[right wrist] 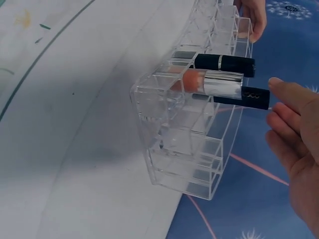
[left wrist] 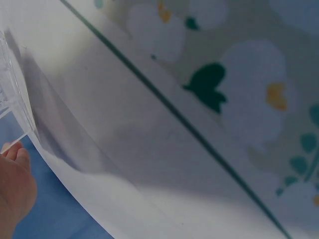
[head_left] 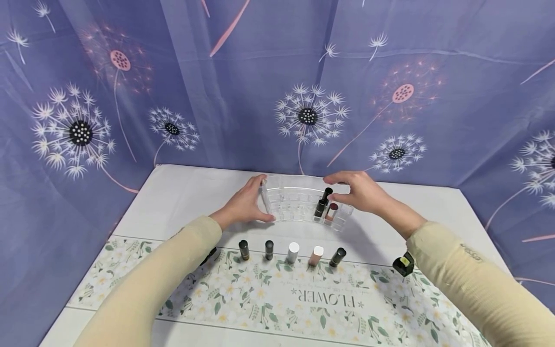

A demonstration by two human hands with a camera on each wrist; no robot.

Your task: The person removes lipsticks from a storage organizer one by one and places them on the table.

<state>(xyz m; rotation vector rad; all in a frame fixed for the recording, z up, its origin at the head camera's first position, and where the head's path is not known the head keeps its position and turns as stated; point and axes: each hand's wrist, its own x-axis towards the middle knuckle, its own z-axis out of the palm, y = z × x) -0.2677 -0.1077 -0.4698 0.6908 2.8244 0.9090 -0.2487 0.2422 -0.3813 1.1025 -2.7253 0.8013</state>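
A clear acrylic lipstick organizer point(head_left: 295, 197) with stepped compartments stands on the white tabletop. My left hand point(head_left: 244, 202) holds its left end, thumb at the front and fingers at the back. Toward its right end sit a black lipstick point(right wrist: 256, 98), another black lipstick with a silver ring point(right wrist: 224, 63), and a peach lipstick with a silver base point(right wrist: 219, 82). My right hand point(head_left: 362, 193) is beside these lipsticks, with its fingers extended. In the right wrist view a small gap separates its fingertips from the nearest black lipstick.
In front of the organizer, several lipsticks stand in a row along a floral mat point(head_left: 277, 299); among them are a white lipstick point(head_left: 292, 252) and a pinkish lipstick point(head_left: 316, 256). Behind the table hangs a blue dandelion-print curtain point(head_left: 243, 96).
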